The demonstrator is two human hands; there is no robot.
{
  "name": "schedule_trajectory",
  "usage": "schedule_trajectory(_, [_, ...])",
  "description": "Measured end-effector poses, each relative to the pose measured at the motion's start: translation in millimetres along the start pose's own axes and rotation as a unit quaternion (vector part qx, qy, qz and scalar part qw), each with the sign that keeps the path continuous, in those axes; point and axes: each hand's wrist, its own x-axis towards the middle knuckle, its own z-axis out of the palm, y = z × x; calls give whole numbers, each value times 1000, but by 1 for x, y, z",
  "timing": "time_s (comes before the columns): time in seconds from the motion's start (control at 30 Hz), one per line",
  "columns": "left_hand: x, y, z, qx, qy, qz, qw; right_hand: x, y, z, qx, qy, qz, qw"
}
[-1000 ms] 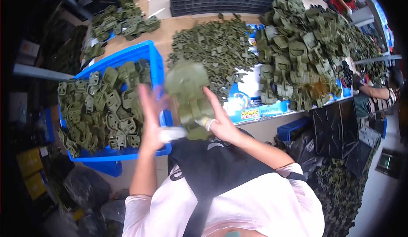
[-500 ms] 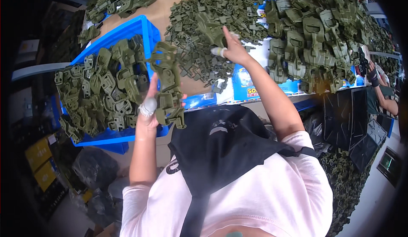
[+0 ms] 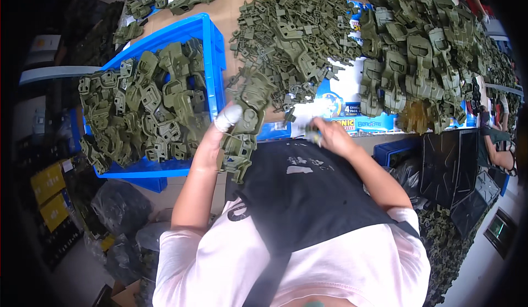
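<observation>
Fingers of the left hand (image 3: 220,133) are clenching an olive-green moulded plastic holster (image 3: 245,122), its lower end dangling; the right hand (image 3: 328,136) is gripping something small, too blurred to identify.

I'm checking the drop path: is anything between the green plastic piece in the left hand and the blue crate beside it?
Nothing visible. The left hand holds the green plastic piece just right of the blue crate, which is open-topped and heaped with similar parts.

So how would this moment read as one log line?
left hand: holds green plastic part | right hand: small piece at table edge | blue bin: full
</observation>
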Motion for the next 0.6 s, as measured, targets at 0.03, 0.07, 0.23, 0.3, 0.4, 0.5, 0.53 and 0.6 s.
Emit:
schedule_trajectory(0.03, [3, 0, 2, -16, -8, -12, 1000, -16, -2, 5, 26, 38, -74, 996])
schedule_trajectory(0.07, [10, -4, -4, 5, -16, -10, 1000, -30, -3, 9, 52, 75, -146, 985])
schedule_trajectory(0.23, [28, -10, -4, 46, -116, -64, 990, -47, -12, -8, 212, 82, -146, 963])
schedule_trajectory(0.3, [36, -12, -4, 75, -131, -78, 985, -56, -30, -24, 226, 191, -112, 949])
schedule_trajectory(0.4, [43, -20, -5, 142, -139, -85, 976, -48, -50, -39, 36, 318, -189, 928])
schedule_trajectory(0.5, [35, -18, 16, 178, -153, -92, 968, -32, -55, -41, -80, 283, -240, 925])
schedule_trajectory(0.53, [36, -19, 15, 199, -167, -98, 961, -32, -54, -41, -89, 266, -243, 929])
schedule_trajectory(0.6, [39, -21, 10, 237, -190, -107, 947, -31, -52, -40, -105, 227, -252, 935])
